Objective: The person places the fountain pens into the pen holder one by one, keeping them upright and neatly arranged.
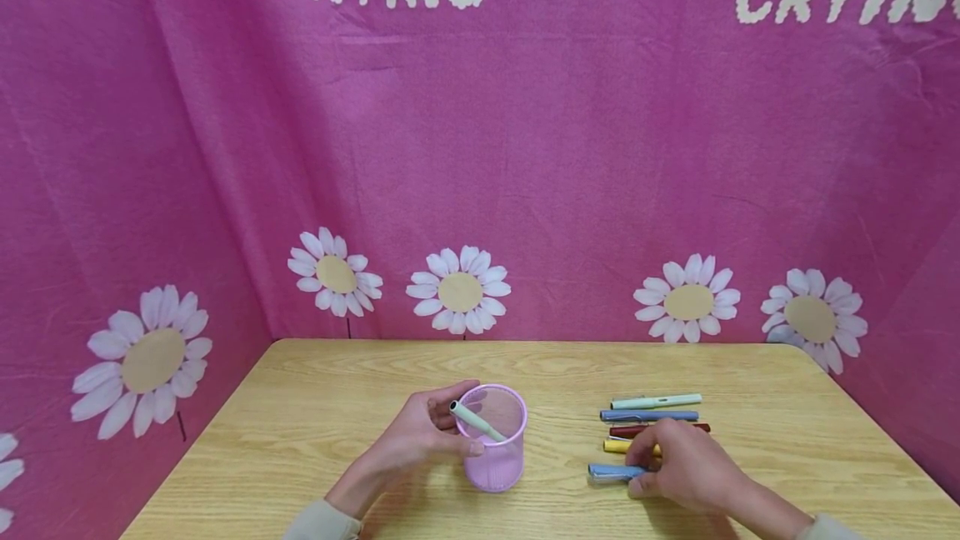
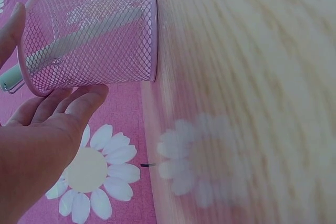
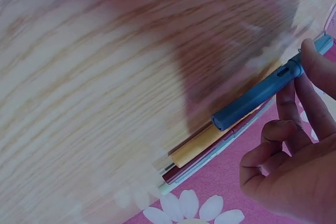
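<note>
A pink mesh pen cup point(image 1: 495, 467) stands upright on the table, and a pale green pen point(image 1: 477, 422) leans inside it, one end above the rim. My left hand point(image 1: 415, 433) holds the cup from its left side, thumb in front and fingers toward the back. Between thumb and fingers, my right hand point(image 1: 693, 465) pinches a blue pen point(image 3: 257, 98). In the right wrist view that pen appears slightly above the wood. Just beyond it lie a yellow pen point(image 1: 618, 446) and a dark red pen point(image 1: 622, 432), both partly hidden by the right hand.
Farther back in the same row are a second blue pen point(image 1: 648, 416) and another pale green pen point(image 1: 656, 401). The wooden table point(image 1: 337, 382) ends at a pink curtain point(image 1: 562, 148) with daisies, which hangs along the back and sides.
</note>
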Tool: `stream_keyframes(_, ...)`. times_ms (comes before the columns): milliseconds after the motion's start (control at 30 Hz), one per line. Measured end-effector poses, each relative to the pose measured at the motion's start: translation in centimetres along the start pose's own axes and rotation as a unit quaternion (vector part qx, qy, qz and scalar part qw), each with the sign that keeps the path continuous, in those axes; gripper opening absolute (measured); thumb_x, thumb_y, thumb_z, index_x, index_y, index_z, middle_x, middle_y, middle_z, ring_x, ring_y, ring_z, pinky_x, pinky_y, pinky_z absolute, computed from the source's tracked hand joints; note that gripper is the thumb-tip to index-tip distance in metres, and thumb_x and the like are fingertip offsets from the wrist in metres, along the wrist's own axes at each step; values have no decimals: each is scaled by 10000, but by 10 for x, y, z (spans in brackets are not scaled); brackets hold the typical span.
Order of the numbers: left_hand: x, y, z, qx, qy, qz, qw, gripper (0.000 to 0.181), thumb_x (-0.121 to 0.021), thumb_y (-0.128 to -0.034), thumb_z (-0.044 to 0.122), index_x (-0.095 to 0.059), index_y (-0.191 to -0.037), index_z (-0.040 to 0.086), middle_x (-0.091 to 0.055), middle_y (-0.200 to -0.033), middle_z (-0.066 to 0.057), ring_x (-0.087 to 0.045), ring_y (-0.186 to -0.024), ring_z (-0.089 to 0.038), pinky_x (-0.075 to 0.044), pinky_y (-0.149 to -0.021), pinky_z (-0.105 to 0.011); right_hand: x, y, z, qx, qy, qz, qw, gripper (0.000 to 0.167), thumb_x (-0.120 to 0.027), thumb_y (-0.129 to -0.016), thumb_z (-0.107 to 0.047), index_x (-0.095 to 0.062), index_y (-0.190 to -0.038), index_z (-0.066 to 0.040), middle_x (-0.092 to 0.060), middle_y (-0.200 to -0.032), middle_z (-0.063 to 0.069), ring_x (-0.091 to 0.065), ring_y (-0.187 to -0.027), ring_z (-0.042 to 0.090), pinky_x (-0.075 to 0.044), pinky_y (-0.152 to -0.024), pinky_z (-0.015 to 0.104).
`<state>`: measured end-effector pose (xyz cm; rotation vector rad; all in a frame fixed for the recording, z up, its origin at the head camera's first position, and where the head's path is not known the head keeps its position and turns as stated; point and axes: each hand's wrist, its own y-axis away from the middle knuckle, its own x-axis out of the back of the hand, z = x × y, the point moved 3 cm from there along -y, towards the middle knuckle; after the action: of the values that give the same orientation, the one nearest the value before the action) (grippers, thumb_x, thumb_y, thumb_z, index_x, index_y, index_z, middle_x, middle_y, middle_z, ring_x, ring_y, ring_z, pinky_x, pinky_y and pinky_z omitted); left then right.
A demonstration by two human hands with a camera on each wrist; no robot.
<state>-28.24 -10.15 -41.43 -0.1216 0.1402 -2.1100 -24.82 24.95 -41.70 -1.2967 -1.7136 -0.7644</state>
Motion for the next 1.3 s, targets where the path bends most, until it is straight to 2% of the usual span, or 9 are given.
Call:
stream_keyframes(233, 1, 1, 0, -15, -104, 26, 9999, 863, -859, -813, -28, -405, -1539, -134, -597, -1424, -286, -611, -1262, -413, -494, -1069, -462, 5, 4, -4, 712, 79, 471, 9963, 242, -978, -732, -244, -754, -780, -322, -642, -781, -221, -568, -794, 47, -494, -687, 286)
stream_keyframes(367, 1, 0, 0, -22, -133, 34, 9999, 863, -859, -810, -31, -406, -1537, -135, -599, -1420, -289, -612, -1262, -412, -497, -1066, -454, 8, 4, -6, 846, -32, 631, 9944, 250, -976, -731, -237, -743, -765, -322, -739, -865, -181, -670, -899, 126, -474, -690, 273)
stream_keyframes(467, 0, 0, -1, -15, -89, 25, 10000, 870, -857, -809, -38, -398, -1541, -136, -595, -1426, -289, -611, -1262, -400, -498, -1066, -450, 11, 2, -8, 893, -288, 587, 9939, 228, -962, -752, -193, -756, -783, -285, -785, -956, -126, -707, -947, 152, -497, -709, 290)
stream_keyframes(567, 0, 0, -1, -6, -42, 15, 10000, 872, -852, -810, -43, -393, -1546, -132, -588, -1435, -286, -609, -1265, -390, -496, -1068, -450, 15, 1, -12, 913, -571, 494, 9930, 203, -949, -772, -155, -774, -828, -240, -760, -893, -119, -692, -870, 94, -568, -759, 347)
stream_keyframes(700, 0, 0, 0, -8, -74, 46, 10000, 867, -854, -807, -42, -404, -1543, -129, -593, -1432, -282, -606, -1268, -403, -495, -1068, -459, 21, -1, -18, 944, -1193, 387, 9876, 183, -938, -781, -96, -789, -866, -159, -744, -935, -38, -712, -865, 126, -616, -822, 417)
stream_keyframes(933, 0, 0, 1, -37, -78, 62, 9999, 869, -857, -802, -52, -402, -1539, -136, -586, -1447, -272, -601, -1274, -398, -479, -1084, -471, 27, -2, -28, 973, -1846, 393, 9772, 148, -902, -808, -28, -792, -883, -90, -744, -972, 37, -725, -865, 171, -606, -734, 265)
stream_keyframes(1033, 0, 0, 0, -39, -97, 63, 9999, 866, -858, -802, -49, -407, -1537, -135, -593, -1435, -278, -609, -1263, -391, -481, -1082, -472, 30, -1, -33, 998, -1822, 461, 9771, 133, -905, -818, -63, -801, -889, -104, -745, -934, -1, -673, -747, 105, -555, -628, 222)
stream_keyframes(1167, 0, 0, 1, -18, -106, 54, 9999, 859, -858, -808, -44, -412, -1537, -130, -600, -1424, -281, -596, -1276, -411, -483, -1081, -462, 36, -1, -41, 944, -1620, 641, 9802, 143, -922, -810, -121, -810, -896, -145, -704, -818, -62, -461, -565, 60, -389, -492, 233)
stream_keyframes(1300, -1, 1, 2, 4, -110, 61, 9999, 849, -858, -817, -35, -419, -1539, -121, -596, -1439, -265, -590, -1284, -411, -496, -1071, -447, 42, -3, -48, 804, -1424, 799, 9833, 150, -930, -801, -158, -810, -886, -193, -644, -727, -88, -380, -552, 80, -348, -492, 254)
